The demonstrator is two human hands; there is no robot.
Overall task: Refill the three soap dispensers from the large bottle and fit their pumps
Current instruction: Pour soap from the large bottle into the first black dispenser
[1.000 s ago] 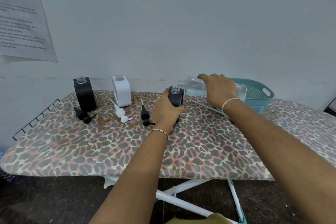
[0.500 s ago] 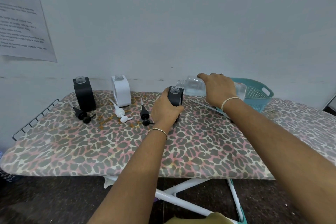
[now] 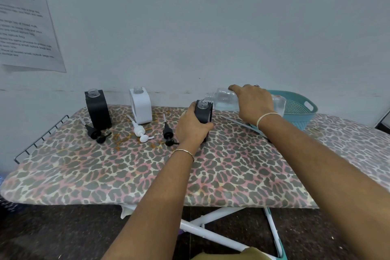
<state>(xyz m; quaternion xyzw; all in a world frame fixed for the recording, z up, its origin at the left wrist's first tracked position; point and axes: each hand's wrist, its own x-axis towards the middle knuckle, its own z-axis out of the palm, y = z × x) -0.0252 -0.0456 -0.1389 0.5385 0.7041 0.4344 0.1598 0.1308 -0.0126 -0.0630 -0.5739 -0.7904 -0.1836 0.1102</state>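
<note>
My left hand (image 3: 193, 126) grips a black soap dispenser (image 3: 203, 112) standing on the ironing board, its neck uncapped. My right hand (image 3: 252, 102) holds the large clear bottle (image 3: 223, 100) tipped on its side, its open mouth just above and right of that dispenser's neck, clear liquid lying in its lower part. Further left stand a second black dispenser (image 3: 97, 108) and a white dispenser (image 3: 141, 105), both uncapped. Three loose pumps lie in front of them: a black pump (image 3: 96, 132), a white pump (image 3: 140, 130) and another black pump (image 3: 168, 133).
The leopard-print ironing board (image 3: 147, 175) stands against a pale wall, with a wire rack (image 3: 38, 139) at its left end. A teal basket (image 3: 299, 110) sits behind my right hand. A long clear tube (image 3: 236, 122) lies near my right wrist. A printed sheet (image 3: 27, 19) hangs on the wall.
The large bottle has tilted slightly up at its mouth, which now sits a little higher over the dispenser's neck. Both hands keep their grips.
</note>
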